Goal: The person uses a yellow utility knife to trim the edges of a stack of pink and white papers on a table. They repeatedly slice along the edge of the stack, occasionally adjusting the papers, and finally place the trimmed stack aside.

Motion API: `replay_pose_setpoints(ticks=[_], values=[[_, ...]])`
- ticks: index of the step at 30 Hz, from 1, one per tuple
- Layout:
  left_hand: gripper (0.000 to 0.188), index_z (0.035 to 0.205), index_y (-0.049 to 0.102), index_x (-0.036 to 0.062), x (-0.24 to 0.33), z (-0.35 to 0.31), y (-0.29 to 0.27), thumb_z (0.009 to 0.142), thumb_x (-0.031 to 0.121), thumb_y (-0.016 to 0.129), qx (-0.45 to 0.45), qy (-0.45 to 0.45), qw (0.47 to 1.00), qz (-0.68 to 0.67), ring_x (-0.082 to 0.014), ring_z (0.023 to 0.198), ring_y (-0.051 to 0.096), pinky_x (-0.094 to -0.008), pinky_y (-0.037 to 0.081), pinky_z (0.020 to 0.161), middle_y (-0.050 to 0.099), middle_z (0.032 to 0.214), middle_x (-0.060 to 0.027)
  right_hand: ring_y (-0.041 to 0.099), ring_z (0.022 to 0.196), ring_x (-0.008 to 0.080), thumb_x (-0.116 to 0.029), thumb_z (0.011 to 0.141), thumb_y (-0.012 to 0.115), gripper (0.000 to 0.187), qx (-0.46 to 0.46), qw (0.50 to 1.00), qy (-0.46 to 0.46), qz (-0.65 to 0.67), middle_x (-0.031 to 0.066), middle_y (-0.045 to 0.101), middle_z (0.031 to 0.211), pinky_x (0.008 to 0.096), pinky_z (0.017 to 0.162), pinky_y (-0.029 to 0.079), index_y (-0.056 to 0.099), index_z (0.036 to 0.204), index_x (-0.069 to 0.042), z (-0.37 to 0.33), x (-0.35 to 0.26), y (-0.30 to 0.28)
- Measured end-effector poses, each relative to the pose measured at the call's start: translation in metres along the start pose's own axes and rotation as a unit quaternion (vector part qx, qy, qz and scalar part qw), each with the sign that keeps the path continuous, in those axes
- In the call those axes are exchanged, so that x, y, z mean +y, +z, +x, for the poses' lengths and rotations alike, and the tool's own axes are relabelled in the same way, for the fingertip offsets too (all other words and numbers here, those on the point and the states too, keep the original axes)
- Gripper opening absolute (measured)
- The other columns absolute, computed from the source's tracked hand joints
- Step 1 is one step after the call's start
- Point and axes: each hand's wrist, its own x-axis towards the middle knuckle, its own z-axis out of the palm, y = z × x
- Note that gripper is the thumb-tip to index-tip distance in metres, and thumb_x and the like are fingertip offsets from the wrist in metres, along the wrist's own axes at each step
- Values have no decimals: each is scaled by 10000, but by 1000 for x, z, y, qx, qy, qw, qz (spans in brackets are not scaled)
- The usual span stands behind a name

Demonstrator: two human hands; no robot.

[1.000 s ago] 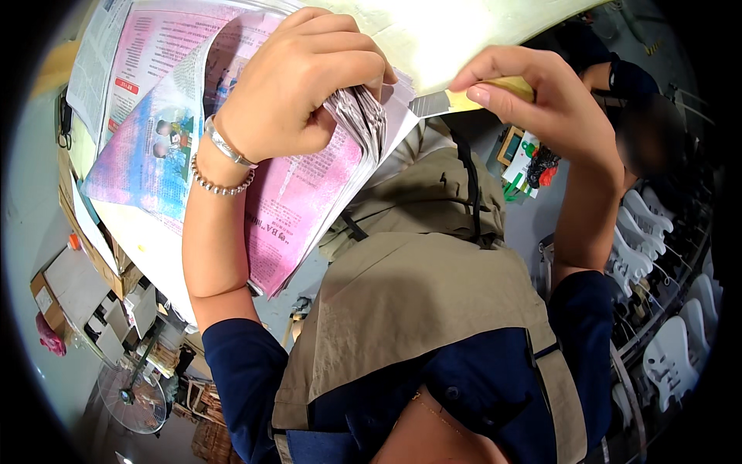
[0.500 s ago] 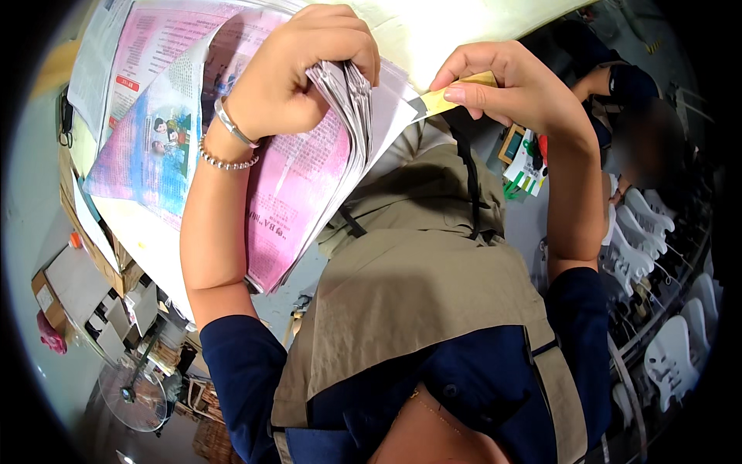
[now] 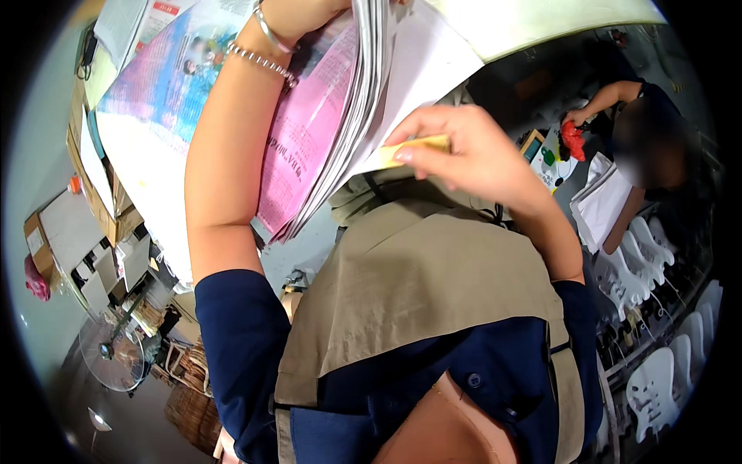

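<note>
Left hand up at 12 o'clock, mostly cut off by the top edge, only wrist and two bracelets showing; looks clamped on the top of a thick paper stack, though the fingers can't be seen. Stack fanned open, hanging down toward 7 o'clock, pink printed sheets on the left face, plain white sheets on the right.

Right hand just right of centre, around 1 o'clock, fingers pinched shut on a small yellow strip. Strip lying roughly flat, its left end touching the white edge of the stack.

Poster with blue and pink print behind the left forearm at 10 o'clock. Boxes and clutter at 9 o'clock, fan on the floor at 8 o'clock.

Another person at 2 o'clock, own hand on something red at a bench, white sheets in front of them. White moulded parts stacked on racks from 3 to 4 o'clock.

Beige vest over dark blue sleeves filling the lower middle.
</note>
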Motion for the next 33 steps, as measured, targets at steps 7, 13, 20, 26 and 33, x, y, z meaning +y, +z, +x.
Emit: replay_pose_setpoints(ticks=[7, 13, 20, 26, 33], values=[[292, 674, 558, 81, -4, 2, 5, 836, 297, 670, 38, -1, 998, -44, -194, 735, 566, -337, 432, 774, 615, 736, -98, 671, 659, 271, -178, 863, 656, 182, -45, 972, -195, -124, 144, 683, 784, 350, 620, 524, 682, 1000, -61, 27, 47, 102], [219, 679, 561, 56, 12, 3, 7, 792, 205, 674, -50, -50, 997, -30, -212, 789, 608, -319, 463, 713, 651, 807, -142, 669, 717, 308, -197, 876, 639, 135, -137, 962, -151, -182, 132, 684, 812, 392, 647, 511, 663, 946, -84, 18, 35, 82], [149, 668, 608, 62, 34, 0, 13, 720, 196, 648, -71, -96, 983, 141, -186, 712, 575, -293, 438, 669, 636, 709, -60, 572, 607, 27, -97, 886, 660, 165, 276, 954, -117, 20, 24, 668, 779, 160, 482, 391, 697, 1028, -20, -55, 16, -31], [78, 657, 539, 69, 34, 17, 22, 605, 125, 554, -127, -79, 960, 237, -214, 744, 529, -326, 421, 738, 601, 694, -40, 460, 530, -17, -160, 897, 673, 194, 375, 919, -119, 10, -16, 616, 675, 153, 441, 288, 700, 1035, -25, -54, 18, -59], [235, 670, 562, 62, 38, 18, 24, 510, 226, 507, -138, -85, 950, 267, -226, 744, 529, -338, 417, 775, 612, 702, -46, 539, 626, 13, -147, 900, 666, 172, 345, 932, -112, -6, -12, 633, 724, 165, 506, 354, 706, 1027, -38, -47, 14, -62]])
